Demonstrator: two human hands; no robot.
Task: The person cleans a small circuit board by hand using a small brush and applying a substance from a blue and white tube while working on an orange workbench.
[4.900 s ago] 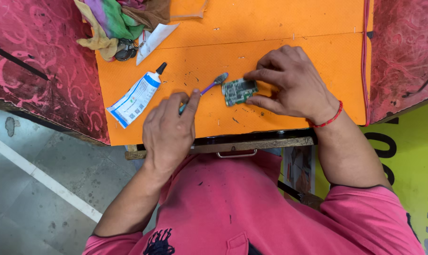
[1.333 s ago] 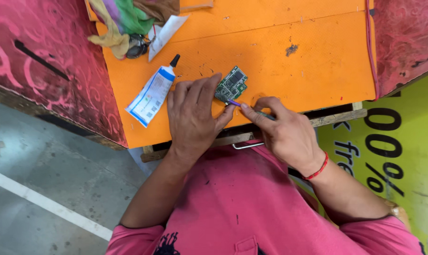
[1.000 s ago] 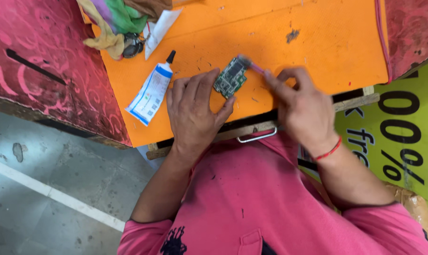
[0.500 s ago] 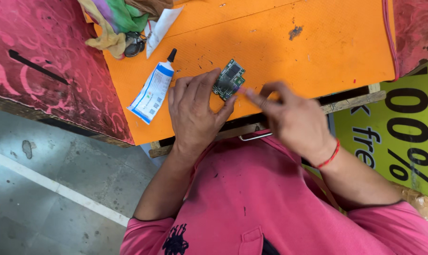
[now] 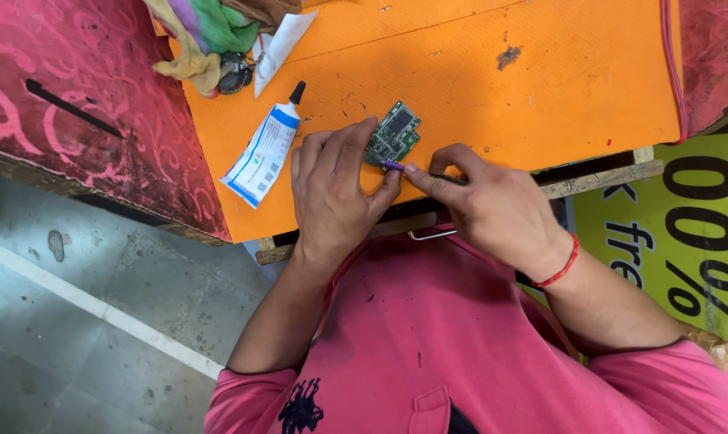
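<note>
While the left hand (image 5: 332, 197) pinned the green circuit board (image 5: 393, 133) flat-fingered on the orange table (image 5: 541, 104), the right hand (image 5: 492, 213) pinched a purple-handled tool (image 5: 393, 166) against it.

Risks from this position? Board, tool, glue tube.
1. The circuit board is pinned only by the left hand fingertips at one end; the purple tool in the right hand might make it pivot or slide on the orange mat.
2. The tool tip sits right by the left thumb, so a slip could jab it.
3. The glue tube lies just beside the left hand and could get nudged.
</note>
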